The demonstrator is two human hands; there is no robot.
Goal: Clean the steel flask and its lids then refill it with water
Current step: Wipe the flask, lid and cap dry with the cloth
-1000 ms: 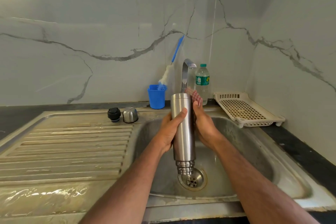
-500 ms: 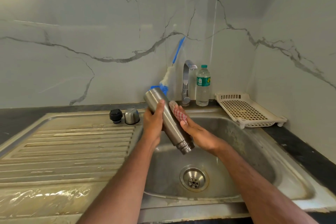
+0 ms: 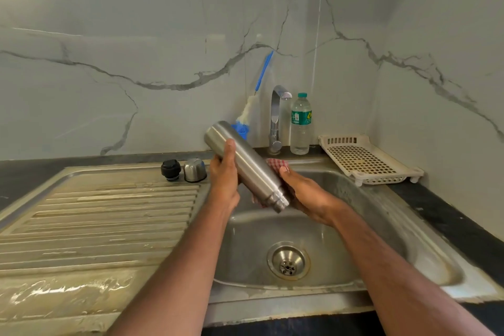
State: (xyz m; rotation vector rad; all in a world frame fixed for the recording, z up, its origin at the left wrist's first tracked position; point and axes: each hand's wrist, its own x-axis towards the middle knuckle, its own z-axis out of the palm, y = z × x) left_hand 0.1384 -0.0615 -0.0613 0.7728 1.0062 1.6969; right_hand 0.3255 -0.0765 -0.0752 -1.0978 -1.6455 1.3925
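The steel flask [image 3: 246, 165] is tilted over the sink basin [image 3: 354, 226], its base up to the left and its open threaded neck down to the right. My left hand [image 3: 224, 176] grips its upper body. My right hand [image 3: 305, 194] holds a red checked cloth [image 3: 277, 164] against the flask near the neck. The black inner lid [image 3: 170, 169] and the steel cup lid [image 3: 194, 169] stand side by side at the back of the draining board.
The tap [image 3: 276, 117] rises behind the basin, not running, with a plastic water bottle [image 3: 300, 124] beside it. A blue cup [image 3: 241, 131] holds a bottle brush [image 3: 255, 98]. A white plastic tray [image 3: 368, 161] sits at the back right. The draining board [image 3: 95, 226] is wet.
The flask has gone from upright, neck down over the drain, to tilted with its base leaning left. My right hand with the cloth has slid down toward the neck.
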